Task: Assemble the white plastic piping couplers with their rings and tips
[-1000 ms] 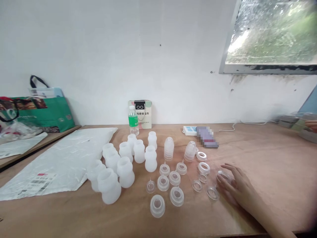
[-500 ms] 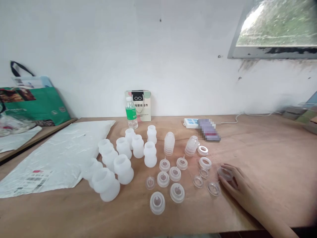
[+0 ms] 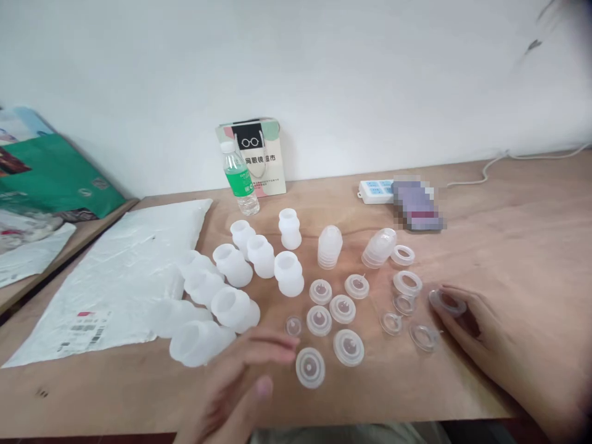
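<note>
My right hand (image 3: pixel 504 345) rests on the wooden table (image 3: pixel 509 234) at the right and pinches a clear plastic ring (image 3: pixel 444 301) at its fingertips. More clear rings (image 3: pixel 407 283) lie just left of it. My left hand (image 3: pixel 235 388) comes in at the bottom centre, fingers apart and holding nothing, beside a tipped white silicone bottle (image 3: pixel 197 342) and a round nipple cap (image 3: pixel 309 367). Several white bottles (image 3: pixel 289 274) stand in a cluster, with nipple caps (image 3: pixel 343 308) in rows and two stacks of translucent domes (image 3: pixel 330 246) behind them.
A white plastic mailer bag (image 3: pixel 124 271) lies at the left, with a green shopping bag (image 3: pixel 50 179) beyond it. A water bottle (image 3: pixel 239 179) and a small paper bag (image 3: pixel 256 154) stand at the wall. A power strip (image 3: pixel 377 191) and its cable sit at the back right.
My view has tilted down and to the left. My left hand has come into view at the bottom. My right hand has closed on the clear ring it was touching.
</note>
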`<action>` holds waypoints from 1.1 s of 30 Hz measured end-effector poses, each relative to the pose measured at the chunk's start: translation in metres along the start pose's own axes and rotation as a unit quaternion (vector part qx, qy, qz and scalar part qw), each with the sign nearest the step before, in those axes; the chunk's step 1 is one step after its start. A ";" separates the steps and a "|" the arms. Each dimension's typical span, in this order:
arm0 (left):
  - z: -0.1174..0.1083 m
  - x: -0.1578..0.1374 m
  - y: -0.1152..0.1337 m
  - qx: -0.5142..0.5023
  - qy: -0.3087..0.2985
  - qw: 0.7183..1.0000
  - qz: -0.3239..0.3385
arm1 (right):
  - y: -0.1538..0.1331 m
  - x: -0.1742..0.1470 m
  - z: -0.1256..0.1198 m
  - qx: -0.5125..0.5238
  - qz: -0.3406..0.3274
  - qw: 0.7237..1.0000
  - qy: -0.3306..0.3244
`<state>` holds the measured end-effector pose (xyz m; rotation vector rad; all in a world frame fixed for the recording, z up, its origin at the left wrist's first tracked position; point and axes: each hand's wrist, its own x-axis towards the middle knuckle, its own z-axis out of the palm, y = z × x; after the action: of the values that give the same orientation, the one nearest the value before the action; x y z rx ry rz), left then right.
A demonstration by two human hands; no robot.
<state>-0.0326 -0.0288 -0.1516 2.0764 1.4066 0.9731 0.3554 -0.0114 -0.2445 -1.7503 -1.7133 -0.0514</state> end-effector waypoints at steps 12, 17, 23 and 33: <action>0.050 0.007 -0.064 0.028 -0.046 0.998 0.017 | 0.003 -0.003 0.000 -0.018 0.060 0.998 -0.016; 0.055 0.006 -0.069 0.033 -0.055 0.998 0.012 | -0.006 0.002 -0.001 -0.044 0.065 0.997 -0.005; 0.049 0.014 -0.067 0.072 -0.082 0.994 0.018 | -0.010 0.001 -0.005 -0.065 0.057 0.996 0.012; 0.051 0.025 -0.061 0.116 -0.043 0.991 0.060 | -0.027 0.033 -0.025 0.129 -0.061 0.990 -0.014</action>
<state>-0.0249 0.0191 -0.2199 2.3652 1.4229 0.7869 0.3464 0.0024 -0.1986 -1.4634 -1.7598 0.1349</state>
